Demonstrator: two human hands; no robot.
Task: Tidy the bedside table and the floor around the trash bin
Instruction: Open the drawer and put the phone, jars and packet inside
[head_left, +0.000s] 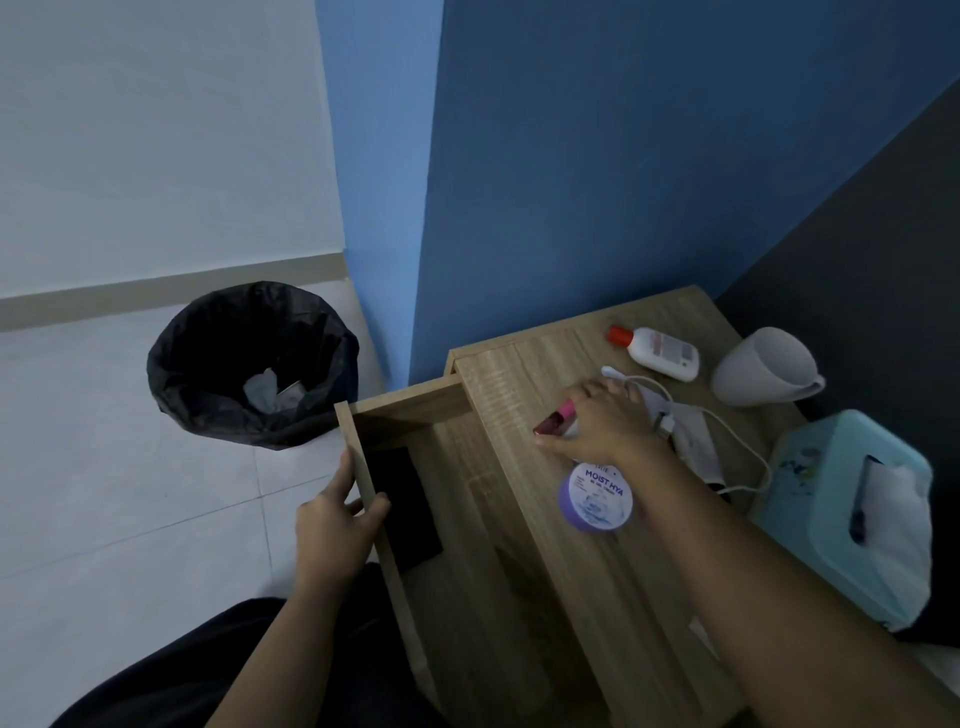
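Note:
The wooden bedside table (524, 374) has its drawer (363, 467) pulled out to the left. My left hand (332, 525) grips the drawer's front edge. A dark flat object (405, 509) lies inside the drawer. My right hand (602, 421) rests on the tabletop, closed around a small pink tube (556, 418). Just below that hand sits a round purple cream jar (596, 494). On the floor to the left stands the trash bin (249, 364), lined with a black bag, with crumpled paper inside.
A white lotion bottle with a red cap (660, 352) lies at the back of the tabletop. A pale mug (763, 366) lies tipped on its side, a white cable (727, 431) runs across, and a light-blue tissue box (841, 509) stands at right. Blue walls rise behind.

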